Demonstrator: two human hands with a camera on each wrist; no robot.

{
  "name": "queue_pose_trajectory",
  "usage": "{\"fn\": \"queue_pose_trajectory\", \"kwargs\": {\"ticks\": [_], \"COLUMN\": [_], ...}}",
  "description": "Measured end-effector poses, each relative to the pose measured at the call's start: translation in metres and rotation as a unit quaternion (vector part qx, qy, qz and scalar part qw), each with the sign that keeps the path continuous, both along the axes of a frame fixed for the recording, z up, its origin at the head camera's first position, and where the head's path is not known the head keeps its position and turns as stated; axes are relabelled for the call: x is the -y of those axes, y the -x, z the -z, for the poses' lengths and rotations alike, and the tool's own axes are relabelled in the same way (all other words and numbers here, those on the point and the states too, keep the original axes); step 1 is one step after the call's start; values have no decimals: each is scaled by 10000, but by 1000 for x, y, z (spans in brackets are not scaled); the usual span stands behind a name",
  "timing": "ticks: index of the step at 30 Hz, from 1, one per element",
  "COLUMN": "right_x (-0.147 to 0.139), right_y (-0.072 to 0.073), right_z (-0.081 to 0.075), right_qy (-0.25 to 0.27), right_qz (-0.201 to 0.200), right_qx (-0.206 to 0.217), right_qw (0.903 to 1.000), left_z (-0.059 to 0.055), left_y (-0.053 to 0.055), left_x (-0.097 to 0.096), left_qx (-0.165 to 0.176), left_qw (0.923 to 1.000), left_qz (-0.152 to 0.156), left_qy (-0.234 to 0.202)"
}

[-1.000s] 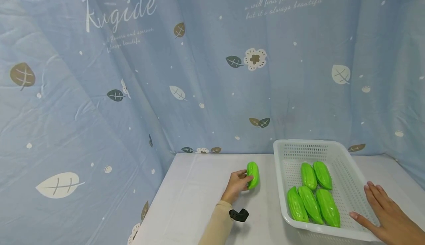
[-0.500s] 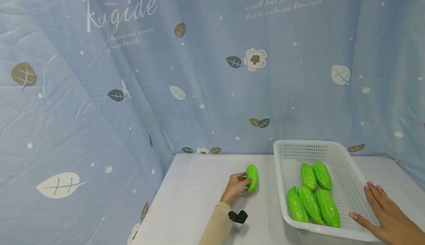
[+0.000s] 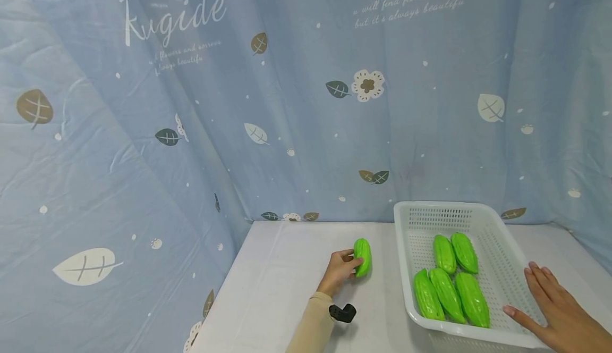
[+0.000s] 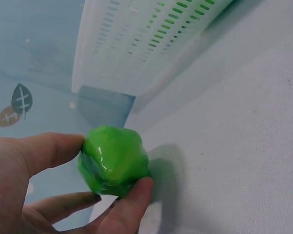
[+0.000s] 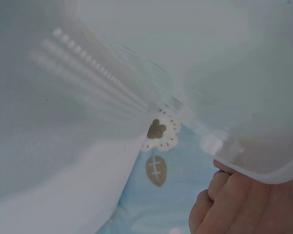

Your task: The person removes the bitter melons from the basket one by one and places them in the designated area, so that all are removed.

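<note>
My left hand holds a bright green, shiny, ridged bitter melon over the white table, left of the basket. In the left wrist view, thumb and fingers pinch the bitter melon from opposite sides, one blunt end facing the camera, its shadow on the cloth beside it. My right hand lies with straight, spread fingers along the right rim of the white plastic basket. In the right wrist view, that hand is right at the basket's rim.
Several more bitter melons lie in the basket, in a front and a back group. The white table ends at a blue leaf-print curtain behind and on the left. A black wrist mount sits on the left sleeve.
The left hand has lowered the bitter melon a little, slightly toward me and to the left. The right hand and the basket have stayed in place.
</note>
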State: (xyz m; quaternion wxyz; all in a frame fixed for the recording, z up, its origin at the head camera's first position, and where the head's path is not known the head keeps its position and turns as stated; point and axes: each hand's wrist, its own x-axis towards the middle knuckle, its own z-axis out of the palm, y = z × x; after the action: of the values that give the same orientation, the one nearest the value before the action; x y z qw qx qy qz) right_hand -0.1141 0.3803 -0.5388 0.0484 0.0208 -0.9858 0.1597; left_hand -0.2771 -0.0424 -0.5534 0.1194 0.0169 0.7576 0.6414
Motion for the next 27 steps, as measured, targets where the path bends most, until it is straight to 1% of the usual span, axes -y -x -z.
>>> {"fn": "queue_pose_trajectory", "kwargs": {"ticks": [5,9,17,23,27], "right_x": [0,1,0,1,1], "right_y": [0,-1,-1,0,-1], "right_z": [0,0,0,-1,-2], "right_qy": [-2,-3,8,22,49], "right_qz": [10,4,-19,-14,-25], "right_qx": [-12,-29,-3,2,5], "right_qw": [10000,10000,10000,10000,10000], "left_z": [1,2,2,-1,-1], "left_y": [0,0,-1,-4,-5], "left_x": [-1,-2,-3,-4,-4], "left_qx": [-13,-58,-88,-263,-310], "left_qw": [10000,10000,9990,9959,9945], "left_qz": [10,-4,-55,-42,-32], "left_qy": [-51,31,434,866,997]}}
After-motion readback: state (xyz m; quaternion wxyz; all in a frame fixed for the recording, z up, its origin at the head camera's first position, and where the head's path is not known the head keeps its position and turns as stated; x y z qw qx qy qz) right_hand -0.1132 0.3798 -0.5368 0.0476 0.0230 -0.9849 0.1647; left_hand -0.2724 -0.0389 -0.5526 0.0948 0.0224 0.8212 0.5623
